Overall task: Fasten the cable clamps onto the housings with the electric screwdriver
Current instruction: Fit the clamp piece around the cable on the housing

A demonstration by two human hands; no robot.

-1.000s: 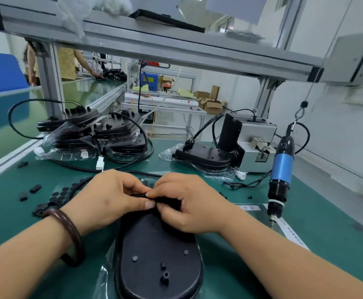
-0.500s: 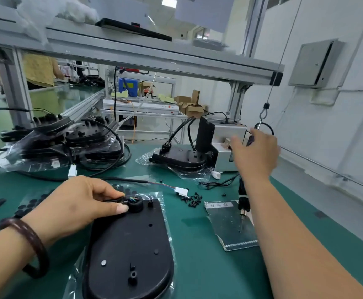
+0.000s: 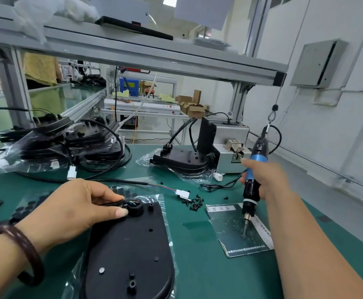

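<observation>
the small black cable clamp [image 3: 134, 207] at the far end of the flat black oval plastic housing [image 3: 128, 251] is pinched between the thumb and forefinger of the left hand [image 3: 74, 210]. the blue-and-black electric screwdriver [image 3: 256, 160] is gripped by the right hand [image 3: 264, 180], fingers wrapped round its barrel, well to the right of the housing. its bit is pointed down at a dark laminated sheet [image 3: 230, 240] lying right of the housing.

bare green mat [image 3: 197, 266] is left between the housing and that sheet. loose black screws [image 3: 193, 202] and a white connector [image 3: 182, 194] are found just beyond the housing's far right corner.

the housing is laid on a clear plastic bag [image 3: 165, 212]. further bagged black housings [image 3: 68, 145] are stacked well beyond it to the left, and small black rubber pieces [image 3: 25, 209] are strewn at its left.
</observation>
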